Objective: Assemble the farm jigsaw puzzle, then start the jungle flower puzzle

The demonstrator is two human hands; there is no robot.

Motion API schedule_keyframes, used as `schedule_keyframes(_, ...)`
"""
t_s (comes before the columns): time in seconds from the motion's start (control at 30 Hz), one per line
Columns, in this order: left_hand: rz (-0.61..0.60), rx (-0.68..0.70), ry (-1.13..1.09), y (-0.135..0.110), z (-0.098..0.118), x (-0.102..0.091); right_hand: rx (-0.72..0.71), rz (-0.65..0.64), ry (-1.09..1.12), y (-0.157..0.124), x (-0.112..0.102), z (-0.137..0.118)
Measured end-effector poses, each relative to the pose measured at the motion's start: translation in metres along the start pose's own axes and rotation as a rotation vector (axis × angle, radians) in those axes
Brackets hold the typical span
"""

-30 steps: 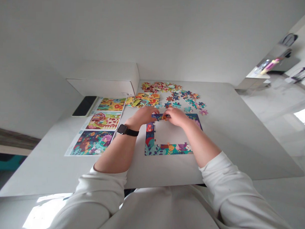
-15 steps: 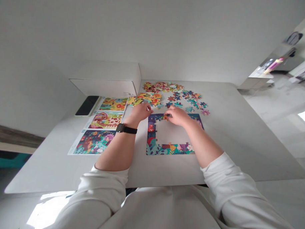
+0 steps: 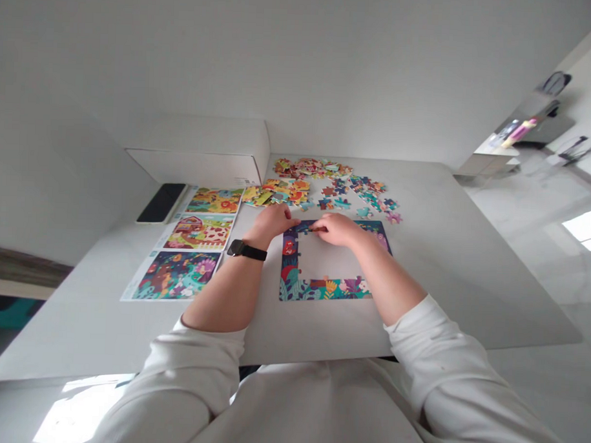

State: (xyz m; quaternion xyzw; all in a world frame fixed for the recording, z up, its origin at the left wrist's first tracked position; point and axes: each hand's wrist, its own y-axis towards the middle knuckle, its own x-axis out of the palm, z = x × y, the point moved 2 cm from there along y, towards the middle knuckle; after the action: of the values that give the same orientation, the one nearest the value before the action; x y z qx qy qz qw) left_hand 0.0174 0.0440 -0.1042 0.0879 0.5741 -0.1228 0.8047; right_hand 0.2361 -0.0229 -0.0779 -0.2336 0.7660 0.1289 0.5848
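Observation:
A partly built jigsaw frame [image 3: 322,288] lies on the white table [image 3: 444,265], its border of dark blue, flowers and leaves joined round a bare middle. My left hand [image 3: 273,222], with a black watch on its wrist, rests fingers curled at the frame's top left corner. My right hand [image 3: 336,229] is closed in a pinch on a small puzzle piece at the frame's top edge, fingertips close to the left hand. Loose puzzle pieces [image 3: 326,184] lie scattered just beyond both hands.
A sheet with three picture guides [image 3: 192,244] lies left of the frame. A white box [image 3: 201,152] stands at the back left, and a black phone [image 3: 161,202] lies beside it. A room with a counter opens at the far right.
My left hand went out toward the loose pieces and came back to the frame's top left corner. My right hand slid left along the top edge, still pinching.

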Motion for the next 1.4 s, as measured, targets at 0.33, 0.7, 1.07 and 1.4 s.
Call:
schedule_keyframes(0.33, -0.099, 0.026, -0.008, -0.004, 0.002, -0.005, 0.048, -0.103, 0.036, -0.002, -0.005, -0.006)
schedule_keyframes(0.7, -0.043, -0.05, 0.005, -0.004, 0.006, -0.005, 0.075, -0.138, -0.005, -0.007, -0.012, -0.016)
schedule_keyframes(1.07, 0.105, 0.013, -0.089, -0.006, 0.015, -0.03, 0.069, -0.108, 0.105, -0.023, -0.044, -0.014)
schedule_keyframes(1.4, 0.189, -0.015, -0.203, -0.011, 0.025, -0.033, 0.34, 0.084, 0.171, -0.06, -0.087, 0.068)
